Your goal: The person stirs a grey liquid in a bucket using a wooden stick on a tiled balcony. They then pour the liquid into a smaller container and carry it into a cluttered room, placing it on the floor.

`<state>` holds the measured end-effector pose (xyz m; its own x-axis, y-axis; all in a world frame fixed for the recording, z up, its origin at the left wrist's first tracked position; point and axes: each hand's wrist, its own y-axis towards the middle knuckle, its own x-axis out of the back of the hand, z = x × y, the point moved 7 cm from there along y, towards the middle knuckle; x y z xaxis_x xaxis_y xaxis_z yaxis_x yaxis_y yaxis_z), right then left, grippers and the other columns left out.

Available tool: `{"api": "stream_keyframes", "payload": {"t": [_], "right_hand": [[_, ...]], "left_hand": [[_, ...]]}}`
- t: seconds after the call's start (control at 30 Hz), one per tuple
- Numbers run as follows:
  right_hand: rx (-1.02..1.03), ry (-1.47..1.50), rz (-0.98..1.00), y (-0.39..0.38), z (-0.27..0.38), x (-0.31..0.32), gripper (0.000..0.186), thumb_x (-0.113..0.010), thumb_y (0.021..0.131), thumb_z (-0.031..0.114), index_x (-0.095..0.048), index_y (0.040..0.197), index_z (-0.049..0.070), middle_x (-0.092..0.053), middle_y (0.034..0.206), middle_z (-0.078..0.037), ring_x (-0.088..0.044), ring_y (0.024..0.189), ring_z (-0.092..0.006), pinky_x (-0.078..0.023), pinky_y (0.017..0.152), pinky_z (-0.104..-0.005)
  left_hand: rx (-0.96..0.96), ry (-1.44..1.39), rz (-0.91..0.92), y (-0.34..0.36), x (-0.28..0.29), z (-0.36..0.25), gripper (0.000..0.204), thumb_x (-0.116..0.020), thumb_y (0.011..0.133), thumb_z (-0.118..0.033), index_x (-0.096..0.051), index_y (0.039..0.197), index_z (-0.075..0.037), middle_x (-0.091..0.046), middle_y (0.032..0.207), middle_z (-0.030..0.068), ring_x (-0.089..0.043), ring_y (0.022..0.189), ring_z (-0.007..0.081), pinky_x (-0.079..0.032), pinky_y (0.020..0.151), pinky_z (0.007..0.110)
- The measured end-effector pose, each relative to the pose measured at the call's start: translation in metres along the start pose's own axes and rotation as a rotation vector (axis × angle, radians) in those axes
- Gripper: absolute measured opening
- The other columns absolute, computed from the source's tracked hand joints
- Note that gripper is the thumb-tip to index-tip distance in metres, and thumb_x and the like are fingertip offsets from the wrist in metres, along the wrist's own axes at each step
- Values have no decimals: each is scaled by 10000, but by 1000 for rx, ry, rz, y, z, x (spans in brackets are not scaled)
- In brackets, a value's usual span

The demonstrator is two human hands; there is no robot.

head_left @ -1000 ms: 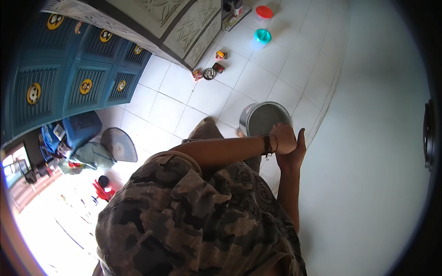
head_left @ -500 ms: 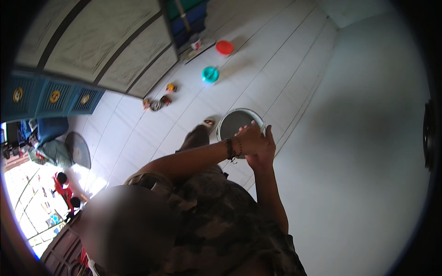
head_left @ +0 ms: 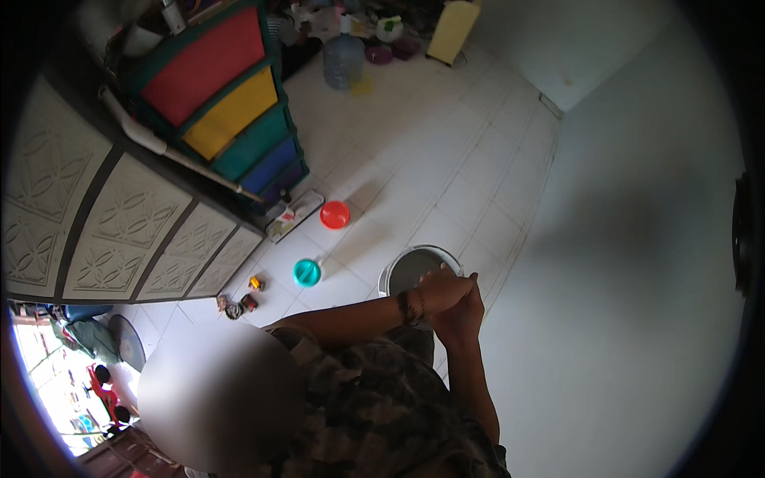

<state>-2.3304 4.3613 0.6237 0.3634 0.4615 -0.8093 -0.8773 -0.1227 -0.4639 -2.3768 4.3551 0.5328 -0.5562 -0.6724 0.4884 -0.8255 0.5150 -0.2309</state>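
My left hand [head_left: 446, 293] is laid across my right hand [head_left: 462, 320], the two clasped together over the near right rim of a white bucket [head_left: 429, 248]. The bucket's inside looks grey; whether that is liquid I cannot make out. Dark bracelets [head_left: 409, 307] circle my left wrist. A few fingertips show past my left hand, above the bucket's mouth. The left hand is closed over the right, whose fingers are mostly hidden beneath it. Anything between the palms is out of sight.
Left of the bucket stand a teal tub [head_left: 307, 272] and a red tub [head_left: 335, 214], with small toys [head_left: 249, 302] nearby. A coloured drawer unit [head_left: 231, 110] and patterned panels [head_left: 119, 235] line the left. A water jug [head_left: 343, 62] stands far off. A pale wall [head_left: 613, 334] bounds the right.
The view has tilted up, showing more of the far floor, drawers and jug; the bucket and tubs sit lower. My hands stay together over the bucket, with the raised right-hand digit now less stretched.
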Motion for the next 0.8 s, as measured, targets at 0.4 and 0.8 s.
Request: {"api": "stream_keyframes", "payload": {"t": [0.4, 0.8], "right_hand": [[-487, -311, 264, 284, 154, -112, 527, -410, 992, 450, -561, 1181, -18, -576, 1158, -201, -508, 1163, -319, -332, 1070, -441], [-688, -735, 577, 576, 177, -291, 480, -436, 1002, 383, -505, 1270, -9, -577, 1252, -154, -561, 1142, -280, -442, 972, -430]], "left_hand": [[7, 13, -511, 201, 242, -90, 130, -553, 787, -36, -651, 849, 23, -630, 905, 171, -641, 891, 292, -519, 690, 332], [140, -93, -616, 387, 511, 13, 138, -547, 788, -114, -627, 863, -31, -647, 843, 179, -638, 801, 365, -512, 678, 431]]}}
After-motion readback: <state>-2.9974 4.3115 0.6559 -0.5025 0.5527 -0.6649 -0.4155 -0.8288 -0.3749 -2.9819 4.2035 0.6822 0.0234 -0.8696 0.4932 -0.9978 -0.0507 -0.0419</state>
